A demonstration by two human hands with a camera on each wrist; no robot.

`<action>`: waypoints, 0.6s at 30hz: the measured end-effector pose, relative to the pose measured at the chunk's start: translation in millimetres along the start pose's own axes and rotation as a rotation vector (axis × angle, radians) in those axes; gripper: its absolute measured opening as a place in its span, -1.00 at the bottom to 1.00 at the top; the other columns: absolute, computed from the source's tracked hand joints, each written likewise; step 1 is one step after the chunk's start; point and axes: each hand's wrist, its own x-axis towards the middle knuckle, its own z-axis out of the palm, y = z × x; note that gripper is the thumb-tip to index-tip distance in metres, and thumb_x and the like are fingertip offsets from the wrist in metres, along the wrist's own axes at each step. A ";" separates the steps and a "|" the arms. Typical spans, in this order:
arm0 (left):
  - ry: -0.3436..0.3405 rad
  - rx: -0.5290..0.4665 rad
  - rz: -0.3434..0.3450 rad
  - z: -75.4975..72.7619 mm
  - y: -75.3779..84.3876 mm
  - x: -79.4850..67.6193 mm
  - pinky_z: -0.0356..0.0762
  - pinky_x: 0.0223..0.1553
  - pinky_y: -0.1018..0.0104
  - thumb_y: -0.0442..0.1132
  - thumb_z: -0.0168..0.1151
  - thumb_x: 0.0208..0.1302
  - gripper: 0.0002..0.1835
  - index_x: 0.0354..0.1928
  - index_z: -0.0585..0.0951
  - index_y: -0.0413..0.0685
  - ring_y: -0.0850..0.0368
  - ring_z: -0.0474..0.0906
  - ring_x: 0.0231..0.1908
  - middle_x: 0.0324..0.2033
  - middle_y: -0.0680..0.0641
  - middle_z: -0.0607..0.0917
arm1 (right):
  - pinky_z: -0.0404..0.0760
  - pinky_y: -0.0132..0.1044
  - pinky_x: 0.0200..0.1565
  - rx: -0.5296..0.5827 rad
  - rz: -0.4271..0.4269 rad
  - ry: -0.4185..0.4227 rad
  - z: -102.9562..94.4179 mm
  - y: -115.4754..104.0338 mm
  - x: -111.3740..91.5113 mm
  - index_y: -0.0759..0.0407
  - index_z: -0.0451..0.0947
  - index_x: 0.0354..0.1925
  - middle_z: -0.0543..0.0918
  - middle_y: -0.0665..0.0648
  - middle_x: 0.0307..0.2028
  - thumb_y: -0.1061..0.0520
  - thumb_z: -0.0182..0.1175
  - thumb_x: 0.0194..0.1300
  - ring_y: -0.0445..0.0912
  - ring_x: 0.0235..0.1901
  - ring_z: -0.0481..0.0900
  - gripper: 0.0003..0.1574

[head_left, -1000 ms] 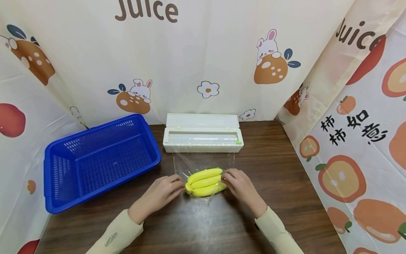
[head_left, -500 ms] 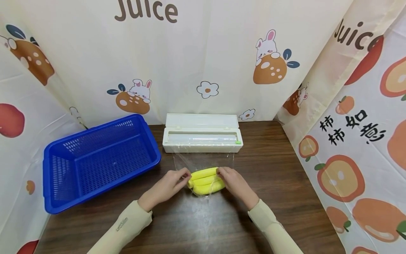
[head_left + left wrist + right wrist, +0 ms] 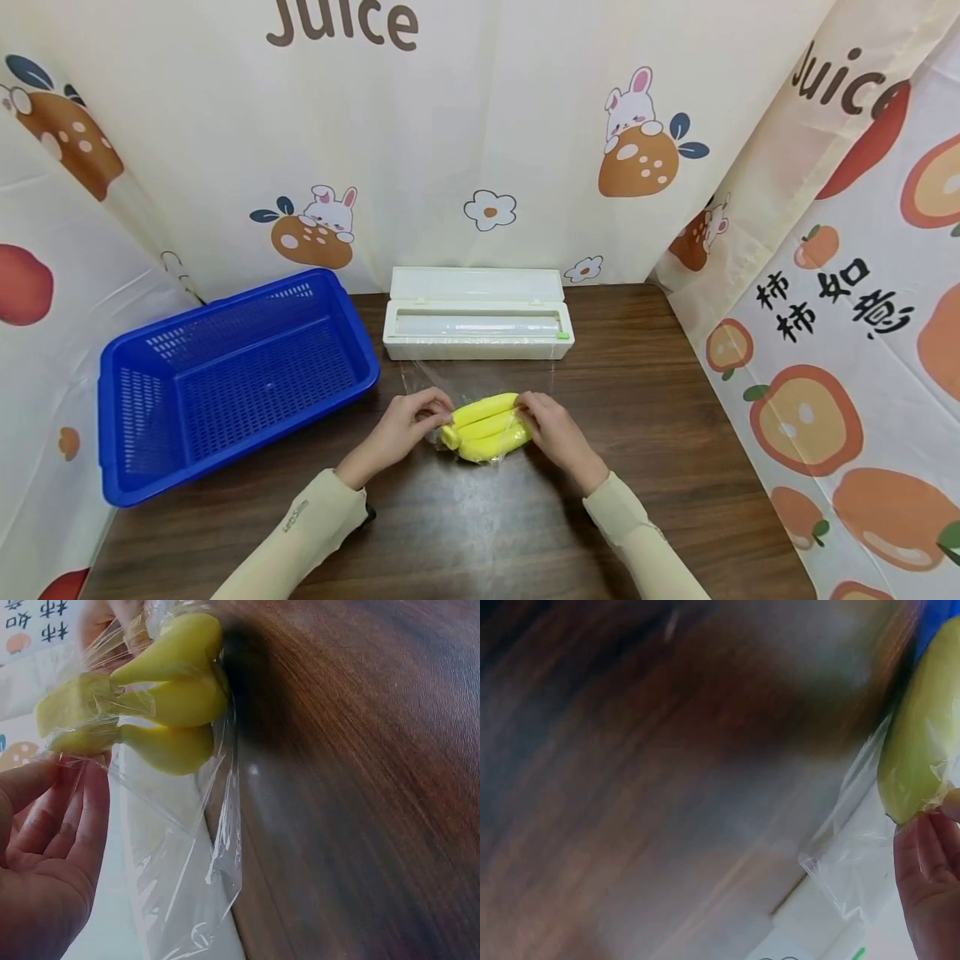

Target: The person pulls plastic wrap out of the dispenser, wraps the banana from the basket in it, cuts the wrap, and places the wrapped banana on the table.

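A bunch of yellow bananas [image 3: 489,428], with several fruits, lies in clear plastic wrap [image 3: 196,874] at the middle of the table. At the stem end, my left hand [image 3: 403,429] pinches the wrap between thumb and fingers, as the left wrist view shows. My right hand [image 3: 557,433] pinches wrap at the banana tips; in the right wrist view its fingers touch a tip. Behind the bananas stands a white cling film dispenser [image 3: 480,352], lid up, with a roll inside. From its front a sheet of film runs toward the bananas.
To the left, a blue perforated plastic basket [image 3: 262,383] stands on the dark wood table [image 3: 637,358]. A printed curtain [image 3: 420,150] hangs along the back, and more printed cloth [image 3: 870,350] borders the sides.
Both hands have moved slightly inward and up along the bananas, drawing the wrap over them. The bunch has shifted a little. Basket and dispenser stay put.
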 end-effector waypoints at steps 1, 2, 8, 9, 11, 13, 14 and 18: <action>-0.003 -0.009 0.002 0.2 -1.4 -0.3 0.68 -0.21 0.37 -0.43 0.29 0.45 -0.93 -0.15 0.73 -0.21 0.20 0.69 -0.28 -0.25 -0.11 0.83 | 0.71 -0.19 -0.23 0.004 0.002 0.009 1.0 0.9 -0.6 0.25 0.57 -0.13 0.69 0.15 -0.25 0.44 0.43 0.26 -0.02 -0.26 0.67 -0.71; -0.007 -0.015 0.005 0.3 -2.9 -0.6 0.66 -0.22 0.38 -0.46 0.29 0.44 -0.91 -0.17 0.75 -0.19 0.23 0.67 -0.29 -0.25 -0.11 0.83 | 0.71 -0.20 -0.24 0.008 -0.001 0.020 2.0 1.9 -1.3 0.26 0.57 -0.14 0.68 0.15 -0.26 0.44 0.44 0.25 -0.03 -0.27 0.67 -0.71; -0.037 -0.057 0.052 0.2 -9.3 -2.7 0.63 -0.23 0.41 -0.56 0.25 0.40 -0.78 -0.24 0.80 -0.17 0.21 0.68 -0.26 -0.24 -0.14 0.83 | 0.72 -0.27 -0.28 0.049 -0.020 0.079 3.9 7.5 -8.0 0.28 0.61 -0.21 0.62 0.15 -0.25 0.32 0.36 0.40 -0.04 -0.30 0.66 -0.92; -0.038 -0.061 0.067 0.3 -10.1 -3.3 0.65 -0.22 0.40 -0.57 0.24 0.40 -0.77 -0.24 0.80 -0.18 0.19 0.69 -0.24 -0.24 -0.14 0.83 | 0.73 -0.28 -0.27 0.064 -0.008 0.084 3.9 8.2 -9.1 0.29 0.62 -0.21 0.63 0.15 -0.25 0.29 0.34 0.43 -0.03 -0.29 0.67 -0.93; -0.033 -0.057 0.098 0.5 -11.6 -5.0 0.67 -0.19 0.37 -0.59 0.23 0.40 -0.76 -0.23 0.80 -0.18 0.14 0.72 -0.20 -0.22 -0.13 0.82 | 0.73 -0.29 -0.27 0.091 0.020 0.093 4.0 9.6 -11.3 0.29 0.63 -0.22 0.65 0.16 -0.25 0.27 0.32 0.46 -0.02 -0.28 0.68 -0.92; -0.019 -0.035 0.124 1.2 -13.5 -7.3 0.70 -0.12 0.33 -0.61 0.22 0.40 -0.74 -0.22 0.80 -0.16 0.11 0.73 -0.15 -0.20 -0.11 0.83 | 0.72 -0.31 -0.28 0.113 0.051 0.105 4.0 10.6 -12.9 0.28 0.63 -0.22 0.66 0.16 -0.25 0.32 0.34 0.41 -0.01 -0.28 0.69 -0.95; -0.010 -0.017 0.138 1.7 -14.3 -8.7 0.70 -0.10 0.30 -0.61 0.22 0.39 -0.73 -0.22 0.80 -0.15 0.09 0.73 -0.13 -0.20 -0.10 0.83 | 0.71 -0.31 -0.29 0.120 0.062 0.108 4.0 11.0 -13.5 0.28 0.64 -0.22 0.67 0.17 -0.25 0.36 0.37 0.37 -0.02 -0.28 0.69 -0.92; 0.029 0.049 0.139 4.8 -18.4 -15.0 0.68 -0.05 0.30 -0.61 0.18 0.38 -0.67 -0.19 0.82 -0.08 0.12 0.72 -0.09 -0.17 -0.03 0.82 | 0.71 -0.32 -0.30 0.131 0.077 0.115 4.4 12.2 -15.3 0.27 0.66 -0.22 0.69 0.15 -0.26 0.47 0.43 0.22 -0.04 -0.30 0.70 -0.78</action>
